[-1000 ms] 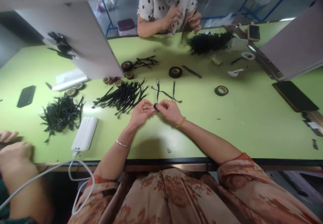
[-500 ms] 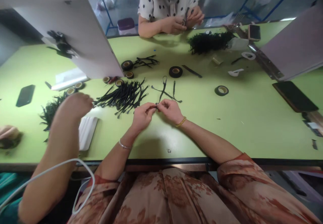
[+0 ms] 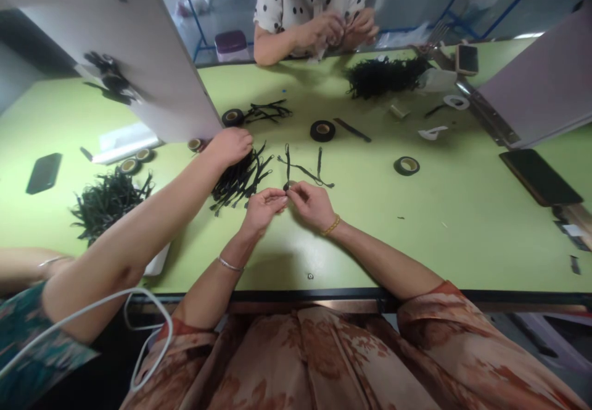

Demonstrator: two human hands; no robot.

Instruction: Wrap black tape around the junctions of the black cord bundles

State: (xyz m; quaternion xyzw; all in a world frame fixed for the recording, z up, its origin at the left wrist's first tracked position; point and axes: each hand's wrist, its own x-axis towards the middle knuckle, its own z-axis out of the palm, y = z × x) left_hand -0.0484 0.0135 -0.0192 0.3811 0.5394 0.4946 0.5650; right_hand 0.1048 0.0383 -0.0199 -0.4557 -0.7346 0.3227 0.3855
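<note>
Close together over the green table, my left hand (image 3: 261, 210) and my right hand (image 3: 314, 204) both pinch the near end of a short black cable (image 3: 288, 162). The cable stretches away from my fingertips, with its far end forming a narrow loop. Its pinched end is mostly hidden by my fingers. Just to the right lie more thin black cables (image 3: 319, 166) on the table. A pile of black cables (image 3: 238, 182) sits left of my hands, partly covered by a co-worker's arm. Beyond my hands rests a roll of black tape (image 3: 322, 131).
From the left, a co-worker's arm (image 3: 171, 206) reaches across the pile. Another person (image 3: 319, 28) works at the far side beside a black heap (image 3: 388, 76). A second tape roll (image 3: 407, 166) and a dark phone (image 3: 541, 177) lie right. A white divider (image 3: 171, 71) stands left.
The co-worker's arm has swung right and forward onto the cable pile. The looped far end of my cable has tilted left. My hands have barely moved. The person opposite has shifted their hands.
</note>
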